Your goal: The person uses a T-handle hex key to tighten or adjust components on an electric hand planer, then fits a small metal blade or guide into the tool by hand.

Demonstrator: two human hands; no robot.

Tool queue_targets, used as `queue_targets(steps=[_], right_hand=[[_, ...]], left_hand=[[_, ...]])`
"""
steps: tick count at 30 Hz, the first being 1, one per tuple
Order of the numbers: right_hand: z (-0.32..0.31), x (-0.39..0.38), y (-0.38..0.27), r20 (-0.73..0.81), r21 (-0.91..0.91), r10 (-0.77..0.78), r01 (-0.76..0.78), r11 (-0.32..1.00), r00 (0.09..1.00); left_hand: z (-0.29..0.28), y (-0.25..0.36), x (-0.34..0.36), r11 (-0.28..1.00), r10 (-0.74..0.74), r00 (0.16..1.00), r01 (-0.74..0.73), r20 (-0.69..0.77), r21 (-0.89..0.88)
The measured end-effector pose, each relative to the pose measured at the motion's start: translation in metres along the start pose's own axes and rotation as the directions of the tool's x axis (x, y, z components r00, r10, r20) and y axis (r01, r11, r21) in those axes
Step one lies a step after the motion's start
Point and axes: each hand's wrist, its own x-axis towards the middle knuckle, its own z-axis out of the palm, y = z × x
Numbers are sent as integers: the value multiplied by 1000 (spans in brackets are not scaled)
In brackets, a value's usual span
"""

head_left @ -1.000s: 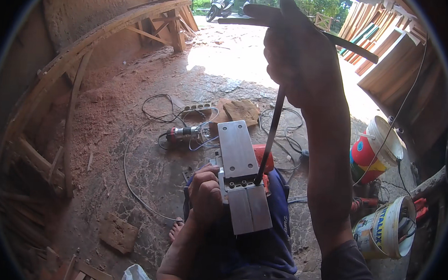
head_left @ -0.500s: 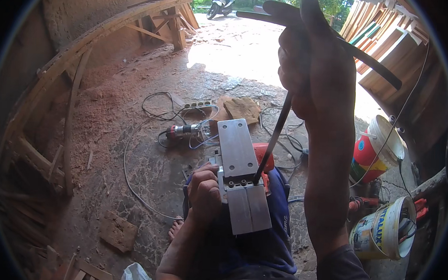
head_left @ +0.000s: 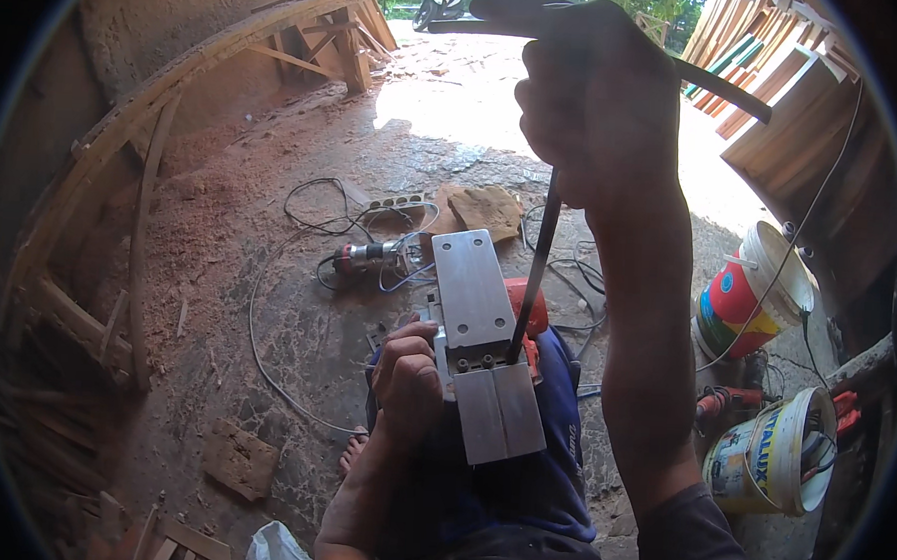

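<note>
On my dark blue trousered legs rests an upturned electric planer with a red housing (head_left: 526,303), two silver sole plates (head_left: 473,281) and a row of bolts in the gap between them. My left hand (head_left: 404,383) is closed on the planer's left side. High at the top of the view, my right hand (head_left: 601,112) grips a long dark T-handled wrench (head_left: 543,244), whose shaft runs down to the right end of the bolt row; whether its tip is seated is too small to tell.
A power tool (head_left: 364,256) with cables lies ahead near a wood block (head_left: 482,211). A curved timber frame (head_left: 193,64) stands left, stacked boards (head_left: 781,114) upper right. Right are two buckets (head_left: 743,303) (head_left: 761,464) and a red tool (head_left: 723,407). A scooter (head_left: 439,1) stands outside.
My right hand and the wrench's handle swung rightward, then back to the left between the last two frames, turning about the lower end. My left hand and the planer have barely moved.
</note>
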Motion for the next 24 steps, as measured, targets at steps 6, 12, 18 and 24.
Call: queue_targets(steps=[6, 12, 18, 24], right_hand=[[-22, 2, 6, 261, 89, -97, 76, 993, 960], [-27, 0, 21, 166, 188, -268, 237, 953, 949], [6, -14, -1, -199, -143, -183, 156, 977, 963], [22, -12, -6, -225, -198, -67, 21, 980, 972]], left_hand=[[0, 1, 2, 1000, 23, 1000, -23, 8, 15], [1, 0, 2, 1000, 25, 1000, -25, -13, 15], [4, 3, 5, 1000, 24, 999, -24, -26, -8], [3, 0, 2, 998, 14, 1000, -14, -2, 68]])
